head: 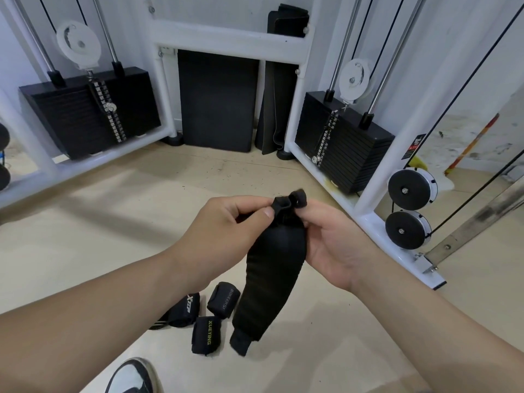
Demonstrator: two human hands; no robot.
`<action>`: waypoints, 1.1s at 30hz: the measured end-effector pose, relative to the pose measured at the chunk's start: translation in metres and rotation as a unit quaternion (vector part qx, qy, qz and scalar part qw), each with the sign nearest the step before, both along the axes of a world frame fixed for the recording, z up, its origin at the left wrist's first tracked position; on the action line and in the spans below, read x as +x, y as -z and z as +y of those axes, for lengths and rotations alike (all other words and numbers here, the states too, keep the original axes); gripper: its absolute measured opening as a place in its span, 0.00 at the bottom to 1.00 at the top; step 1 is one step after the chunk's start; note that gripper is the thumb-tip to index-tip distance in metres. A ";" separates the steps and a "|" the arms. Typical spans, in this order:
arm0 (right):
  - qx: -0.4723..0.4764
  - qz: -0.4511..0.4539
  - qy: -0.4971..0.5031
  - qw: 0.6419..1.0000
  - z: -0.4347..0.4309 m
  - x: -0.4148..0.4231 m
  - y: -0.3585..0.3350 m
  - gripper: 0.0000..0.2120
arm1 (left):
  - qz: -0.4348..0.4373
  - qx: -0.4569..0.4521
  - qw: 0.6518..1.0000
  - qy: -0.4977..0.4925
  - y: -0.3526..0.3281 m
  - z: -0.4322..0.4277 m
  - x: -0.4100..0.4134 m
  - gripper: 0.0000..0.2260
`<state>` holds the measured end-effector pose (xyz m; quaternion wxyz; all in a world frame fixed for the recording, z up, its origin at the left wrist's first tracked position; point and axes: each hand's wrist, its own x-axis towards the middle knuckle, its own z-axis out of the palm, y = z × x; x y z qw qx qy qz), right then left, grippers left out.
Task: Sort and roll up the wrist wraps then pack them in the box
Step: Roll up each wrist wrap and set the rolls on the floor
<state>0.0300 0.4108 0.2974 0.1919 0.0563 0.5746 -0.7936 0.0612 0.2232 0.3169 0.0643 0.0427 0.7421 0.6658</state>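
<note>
A long black wrist wrap (272, 268) hangs down unrolled in front of me, its lower end near the floor. My left hand (224, 225) pinches its top end with thumb and fingers. My right hand (331, 236) pinches the same top end from the other side, where the fabric is bunched into a small fold. On the floor below lie three rolled black wraps: one marked XUEYING (205, 334), one with white lettering (224, 300), and one with a white and red logo (184, 309). No box is in view.
A white cable machine frame (365, 199) with black weight stacks (343, 143) stands right and back left. Black mats (217, 100) lean against the back wall. Two black pulleys (408, 208) sit low on the right. My shoe (130, 375) shows at the bottom.
</note>
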 end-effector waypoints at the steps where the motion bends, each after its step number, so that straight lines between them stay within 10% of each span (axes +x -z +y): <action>1: 0.003 0.015 -0.005 1.000 0.000 0.000 -0.001 0.19 | -0.001 0.002 1.000 -0.002 0.000 -0.001 0.000 0.13; 16: 0.150 0.066 -0.045 0.985 -0.009 0.002 0.014 0.06 | -0.103 -0.046 0.994 0.008 0.024 -0.011 -0.015 0.06; 26: 0.126 0.067 -0.085 0.986 -0.015 0.007 0.002 0.18 | -0.040 -0.087 0.995 -0.032 0.017 -0.014 -0.015 0.04; 33: 0.189 0.055 0.020 0.980 -0.024 0.007 0.013 0.06 | 0.047 -0.115 0.992 -0.015 0.023 -0.012 -0.010 0.11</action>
